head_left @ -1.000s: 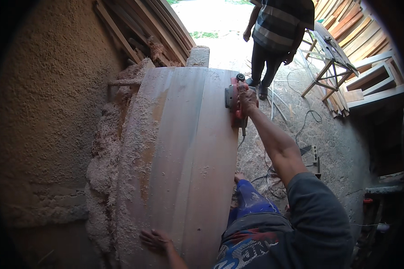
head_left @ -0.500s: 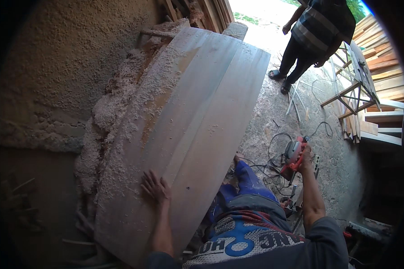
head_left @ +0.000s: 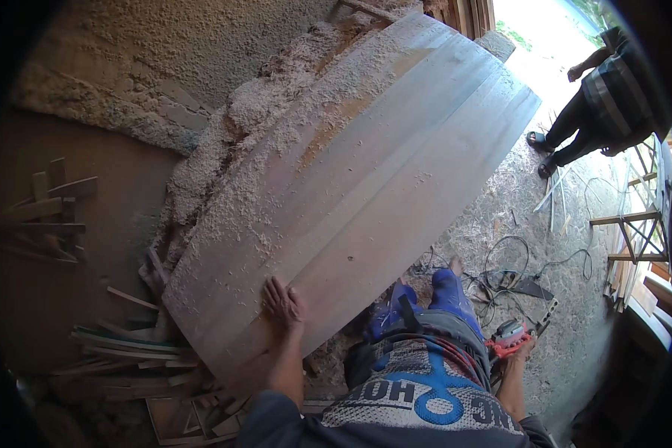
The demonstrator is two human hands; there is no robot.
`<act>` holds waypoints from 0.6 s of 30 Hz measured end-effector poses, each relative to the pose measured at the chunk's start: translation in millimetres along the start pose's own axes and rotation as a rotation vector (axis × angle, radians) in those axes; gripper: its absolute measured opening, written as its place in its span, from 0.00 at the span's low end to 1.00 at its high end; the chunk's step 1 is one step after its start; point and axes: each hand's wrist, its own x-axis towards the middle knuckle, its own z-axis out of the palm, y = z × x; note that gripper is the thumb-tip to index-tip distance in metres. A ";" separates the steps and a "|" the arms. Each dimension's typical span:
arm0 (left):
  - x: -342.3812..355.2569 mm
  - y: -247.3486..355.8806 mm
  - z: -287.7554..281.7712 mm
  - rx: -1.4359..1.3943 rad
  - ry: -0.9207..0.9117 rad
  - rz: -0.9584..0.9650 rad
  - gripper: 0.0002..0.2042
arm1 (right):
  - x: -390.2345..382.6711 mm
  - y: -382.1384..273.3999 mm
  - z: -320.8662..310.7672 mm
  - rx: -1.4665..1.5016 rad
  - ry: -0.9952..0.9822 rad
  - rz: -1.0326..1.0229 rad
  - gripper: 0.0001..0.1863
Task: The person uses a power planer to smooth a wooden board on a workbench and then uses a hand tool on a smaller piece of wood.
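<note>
A wide wooden panel (head_left: pixel 396 224) of joined boards lies at a slant in front of me, with shavings strewn mostly over its far left part. My left hand (head_left: pixel 284 305) rests flat on its near part, fingers stretched out. Low at my right side, away from the panel, my right hand (head_left: pixel 525 349) grips a red electric planer (head_left: pixel 506 337). The grip is partly hidden by the tool and my body.
Heaped shavings (head_left: pixel 257 104) line the panel's left edge by a rough wall. Wood offcuts (head_left: pixel 131 343) lie at the lower left. A black cable (head_left: pixel 504 257) coils on the floor. At the upper right a person (head_left: pixel 612 97) stands near a metal-legged stand (head_left: pixel 635 237).
My view has swung left. The right hand has brought the planer down and closer to my hip. My left hand stays flat on the panel.
</note>
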 end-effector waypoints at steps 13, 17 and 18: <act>-52.0 -13.7 18.8 0.053 -0.092 -0.363 0.37 | 123.4 -22.4 15.7 0.015 -0.075 0.009 0.33; -0.7 141.1 -12.2 0.064 -0.141 0.160 0.37 | 125.9 -32.2 21.7 0.154 -0.050 0.034 0.28; 10.8 162.9 -13.3 0.073 -0.141 0.232 0.37 | 119.5 -36.8 25.9 0.166 -0.025 0.033 0.28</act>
